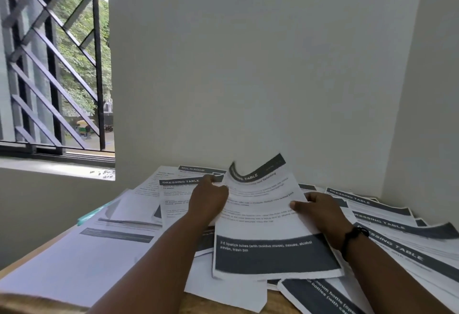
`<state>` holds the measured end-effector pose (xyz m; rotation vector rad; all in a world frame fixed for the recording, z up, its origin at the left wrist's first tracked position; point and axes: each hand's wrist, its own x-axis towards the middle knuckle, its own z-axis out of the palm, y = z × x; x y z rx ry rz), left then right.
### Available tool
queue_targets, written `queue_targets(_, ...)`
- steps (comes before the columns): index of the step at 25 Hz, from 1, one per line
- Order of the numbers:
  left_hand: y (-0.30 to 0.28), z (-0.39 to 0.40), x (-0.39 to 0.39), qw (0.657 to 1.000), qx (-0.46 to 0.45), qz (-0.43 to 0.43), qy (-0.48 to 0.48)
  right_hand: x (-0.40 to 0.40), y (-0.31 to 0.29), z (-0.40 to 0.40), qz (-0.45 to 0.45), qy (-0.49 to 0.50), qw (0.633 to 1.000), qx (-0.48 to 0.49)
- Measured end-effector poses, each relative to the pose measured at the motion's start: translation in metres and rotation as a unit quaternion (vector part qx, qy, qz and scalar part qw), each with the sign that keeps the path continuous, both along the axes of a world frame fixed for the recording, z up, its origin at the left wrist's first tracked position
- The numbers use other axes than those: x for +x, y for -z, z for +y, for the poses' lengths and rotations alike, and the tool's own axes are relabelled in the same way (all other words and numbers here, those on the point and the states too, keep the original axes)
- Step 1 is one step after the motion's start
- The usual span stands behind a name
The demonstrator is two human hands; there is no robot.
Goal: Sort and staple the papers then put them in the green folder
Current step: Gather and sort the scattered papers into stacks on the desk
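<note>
A small stack of printed sheets (263,216) headed "DRESSING TABLE" is lifted over the table, its top edge curling up. My left hand (207,199) grips the stack's left edge and my right hand (320,210) pinches its right edge, thumb on top. Several more printed papers (387,216) with dark header bars lie spread across the wooden table (29,254). A green folder edge (95,213) peeks out from under papers at the left. No stapler is in view.
White walls meet in a corner close behind the table. A barred window (54,65) with a sill is at the left. Loose sheets (82,259) overhang the table's near left edge, and others (323,296) lie at the near right.
</note>
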<state>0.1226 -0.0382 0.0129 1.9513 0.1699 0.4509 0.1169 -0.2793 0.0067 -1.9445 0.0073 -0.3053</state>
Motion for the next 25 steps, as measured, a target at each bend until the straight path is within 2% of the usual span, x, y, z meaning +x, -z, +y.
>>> queue_targets(2, 0.001, 0.001, -0.003, 0.989, 0.132, 0.020, -0.064, 0.000, 0.001, -0.004, 0.000, 0.009, 1.000, 0.002)
queue_targets(6, -0.014, 0.006, -0.003, 0.955, 0.269, 0.083, -0.098, -0.002, 0.005, -0.001, 0.001, 0.001, 0.999, -0.041)
queue_targets(8, -0.027, 0.021, -0.005, 0.949, 0.265, 0.112, -0.131, 0.000, 0.005, 0.000, 0.013, -0.007, 0.996, -0.088)
queue_targets(11, -0.023, 0.057, 0.001, 0.947, 0.192, 0.178, -0.187, 0.002, 0.006, 0.001, 0.023, -0.006, 0.986, -0.167)
queue_targets(13, -0.011, 0.081, 0.008, 0.945, 0.129, 0.212, -0.213, 0.001, 0.006, 0.002, 0.027, -0.002, 0.983, -0.184)
queue_targets(16, -0.002, 0.101, 0.015, 0.961, 0.066, 0.196, -0.181, 0.001, 0.005, 0.003, 0.034, -0.002, 0.980, -0.198)
queue_targets(21, -0.002, 0.106, 0.020, 0.968, 0.123, 0.144, -0.162, 0.004, 0.005, 0.003, 0.031, -0.002, 0.982, -0.189)
queue_targets(25, -0.010, 0.105, 0.021, 0.959, 0.175, 0.114, -0.192, 0.007, 0.005, 0.001, 0.035, -0.001, 0.982, -0.183)
